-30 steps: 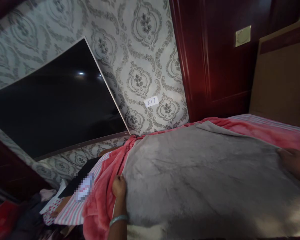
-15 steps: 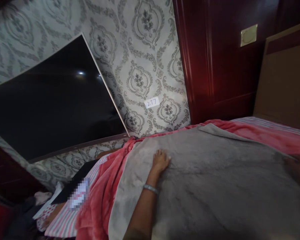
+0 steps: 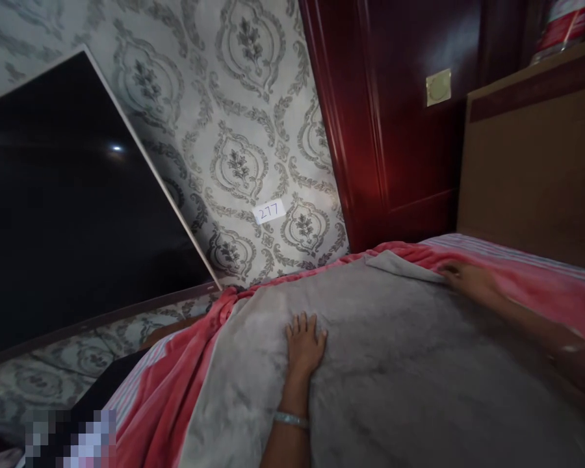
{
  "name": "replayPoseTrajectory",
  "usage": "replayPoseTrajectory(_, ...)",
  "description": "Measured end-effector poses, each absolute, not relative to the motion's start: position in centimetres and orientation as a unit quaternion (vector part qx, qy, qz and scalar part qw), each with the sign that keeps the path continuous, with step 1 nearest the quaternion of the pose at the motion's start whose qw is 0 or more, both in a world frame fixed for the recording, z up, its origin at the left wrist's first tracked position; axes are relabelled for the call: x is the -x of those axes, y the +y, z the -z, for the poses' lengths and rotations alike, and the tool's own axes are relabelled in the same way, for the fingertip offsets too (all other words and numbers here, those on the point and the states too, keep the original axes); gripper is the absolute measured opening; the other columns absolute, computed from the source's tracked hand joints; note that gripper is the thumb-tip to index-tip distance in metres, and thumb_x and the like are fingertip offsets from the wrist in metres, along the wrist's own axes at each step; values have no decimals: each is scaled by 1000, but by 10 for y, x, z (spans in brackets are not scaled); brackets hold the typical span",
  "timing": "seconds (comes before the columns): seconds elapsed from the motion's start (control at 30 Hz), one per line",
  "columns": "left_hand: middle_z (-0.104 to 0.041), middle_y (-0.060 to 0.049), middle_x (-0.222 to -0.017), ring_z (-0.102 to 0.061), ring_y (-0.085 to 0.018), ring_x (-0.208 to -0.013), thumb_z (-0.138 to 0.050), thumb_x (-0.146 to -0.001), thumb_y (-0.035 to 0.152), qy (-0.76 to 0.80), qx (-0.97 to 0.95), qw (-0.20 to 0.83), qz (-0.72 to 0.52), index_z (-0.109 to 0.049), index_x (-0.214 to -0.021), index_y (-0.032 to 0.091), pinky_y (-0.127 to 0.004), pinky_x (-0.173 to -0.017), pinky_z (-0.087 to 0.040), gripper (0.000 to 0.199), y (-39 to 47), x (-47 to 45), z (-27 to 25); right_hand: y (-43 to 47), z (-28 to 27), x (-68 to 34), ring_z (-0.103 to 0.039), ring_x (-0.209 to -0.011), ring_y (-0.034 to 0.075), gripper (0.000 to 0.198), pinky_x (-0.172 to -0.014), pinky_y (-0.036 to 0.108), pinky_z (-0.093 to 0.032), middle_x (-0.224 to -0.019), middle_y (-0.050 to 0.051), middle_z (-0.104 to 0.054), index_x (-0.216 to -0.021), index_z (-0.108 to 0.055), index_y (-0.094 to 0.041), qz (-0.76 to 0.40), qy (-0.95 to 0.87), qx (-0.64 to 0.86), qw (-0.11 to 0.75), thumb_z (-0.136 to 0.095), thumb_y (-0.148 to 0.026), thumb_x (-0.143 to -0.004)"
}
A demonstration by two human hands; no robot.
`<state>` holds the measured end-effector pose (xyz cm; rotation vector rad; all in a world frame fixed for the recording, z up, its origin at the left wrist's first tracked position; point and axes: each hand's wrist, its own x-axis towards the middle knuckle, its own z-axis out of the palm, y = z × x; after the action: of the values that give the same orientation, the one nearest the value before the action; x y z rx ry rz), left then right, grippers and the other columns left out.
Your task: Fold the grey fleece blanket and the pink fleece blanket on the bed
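A grey blanket [image 3: 370, 364] lies spread over the bed, with its far edge turned over in a narrow fold. My left hand [image 3: 304, 348] rests palm down on it, fingers spread, and a bracelet circles that wrist. At the fold on the right, the fingers of my right hand [image 3: 465, 278] are closed on the blanket's edge. Beneath the grey cloth, a red blanket [image 3: 526, 273] shows along the far side and, bunched up, on the left.
A large black television [image 3: 78, 214] leans by the patterned wall on the left. Beyond the bed stand a dark red wooden panel [image 3: 404, 156] and a cardboard box [image 3: 536, 175]. A bottle [image 3: 568, 26] sits on the box. A paper label [image 3: 269, 211] reads 277.
My right hand has moved left and away from me along the grey blanket's edge to the fold. My left hand stays flat on the cloth. The view has shifted to the right.
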<state>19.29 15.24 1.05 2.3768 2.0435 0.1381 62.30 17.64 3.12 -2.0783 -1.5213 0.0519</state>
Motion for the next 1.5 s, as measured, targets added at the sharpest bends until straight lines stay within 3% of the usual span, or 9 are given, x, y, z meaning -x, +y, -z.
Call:
replayPoseTrajectory(0.23,-32,-8,-171,-24,-30,-160,-40,-103,45,655,-754,17,-46,-44,-160,27,-55,-129,-20,60,154,-192,-12,237,-42,-572,-63,-67,13,44,-74,30,-53,-87,5,-70,-133,-59,-8,-176,-554,760,292,-47,-37,-104)
replayPoseTrajectory(0.5,-28,-5,-173,-20,-29,-161,-38,-101,45,660,-749,39,-36,-41,-161,29,-55,-130,-14,62,153,-193,-15,262,-60,-588,-66,-101,19,37,-93,39,-54,-104,7,-69,-121,-66,-13,-168,-478,792,341,-55,-43,-102)
replayPoseTrajectory(0.77,-26,-4,-173,-18,-28,-162,-37,-101,47,664,-745,49,-38,-41,-161,30,-55,-131,-12,63,153,-193,-12,273,-74,-611,-69,-90,15,39,-88,36,-56,-105,8,-72,-130,-61,-12,-193,-403,806,388,-43,-38,-108)
replayPoseTrajectory(0.87,-26,-4,-173,-18,-29,-161,-38,-101,49,663,-745,54,-44,-41,-161,29,-55,-131,-12,64,152,-193,-11,269,-68,-604,-68,-112,25,50,-95,39,-53,-122,22,-68,-142,-52,0,-167,-431,803,377,-39,-31,-105)
replayPoseTrajectory(0.97,-28,-5,-172,-20,-30,-161,-40,-100,49,657,-750,59,-57,-42,-161,29,-56,-131,-13,64,151,-193,-10,266,-58,-573,-36,-150,38,66,-113,44,-41,-153,36,-42,-153,-34,12,-102,-501,780,361,-35,-25,-99)
replayPoseTrajectory(1.03,-29,-7,-172,-19,-31,-161,-39,-101,50,654,-751,65,-61,-42,-160,28,-57,-131,-12,64,151,-193,-11,265,-46,-535,-24,-156,36,67,-121,43,-33,-165,27,-31,-155,-38,4,-77,-576,741,337,-40,-26,-95)
replayPoseTrajectory(1.2,-29,-10,-172,-19,-33,-161,-37,-101,54,649,-752,85,-78,-41,-161,24,-59,-131,-11,68,145,-194,-14,243,1,-429,-29,-155,36,63,-124,58,-30,-167,6,-36,-153,-53,-29,-70,-733,644,209,-44,-50,-93)
replayPoseTrajectory(1.3,-29,-12,-172,-20,-32,-161,-38,-100,58,643,-754,92,-100,-35,-164,19,-57,-131,-11,75,139,-194,-11,225,25,-402,-27,-155,40,71,-120,70,-26,-168,7,-33,-158,-47,-28,-59,-768,626,123,-32,-56,-94)
replayPoseTrajectory(1.5,-38,-16,-167,-30,-36,-156,-44,-99,59,612,-781,65,-110,-43,-158,17,-60,-128,-22,72,139,-187,-6,227,45,-408,-24,-157,38,79,-122,64,-26,-171,6,-27,-162,-40,-24,-26,-776,624,85,-18,-58,-94)
